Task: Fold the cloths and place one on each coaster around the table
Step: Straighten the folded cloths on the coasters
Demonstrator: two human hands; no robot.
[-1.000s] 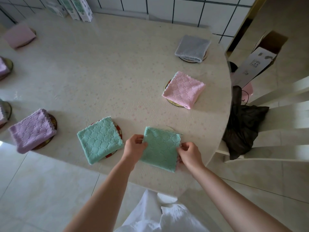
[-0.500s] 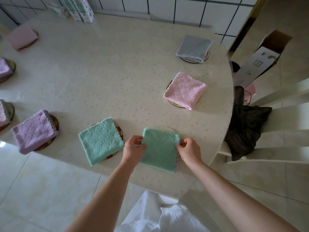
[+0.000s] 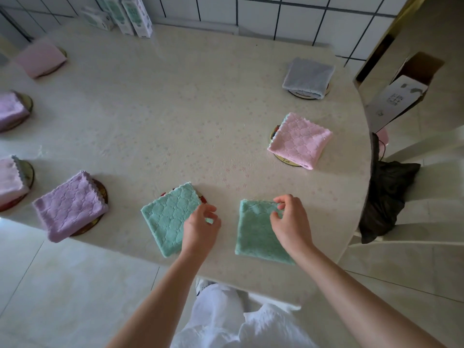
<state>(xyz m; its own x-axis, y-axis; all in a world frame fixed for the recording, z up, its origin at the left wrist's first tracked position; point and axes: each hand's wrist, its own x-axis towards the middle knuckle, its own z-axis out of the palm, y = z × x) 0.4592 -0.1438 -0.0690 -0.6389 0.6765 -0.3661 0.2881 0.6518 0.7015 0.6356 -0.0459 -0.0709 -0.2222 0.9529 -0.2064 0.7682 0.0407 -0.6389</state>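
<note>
A folded green cloth lies flat near the table's front edge, and any coaster under it is hidden. My right hand hovers over its top right corner with loosely curled fingers, the fingertips just touching the cloth. My left hand is off that cloth, fingers relaxed, above the edge of a second folded green cloth on a red-rimmed coaster. Folded purple, pink and grey cloths each sit on a coaster.
The round table holds more folded cloths on coasters at the left edge and far left. Cartons stand by the tiled wall. A white chair with a black bag is at the right.
Both hands pinched the sides of the green cloth before. Now my left hand has let go and moved left, and my right hand has shifted up to the top right corner and loosened.
</note>
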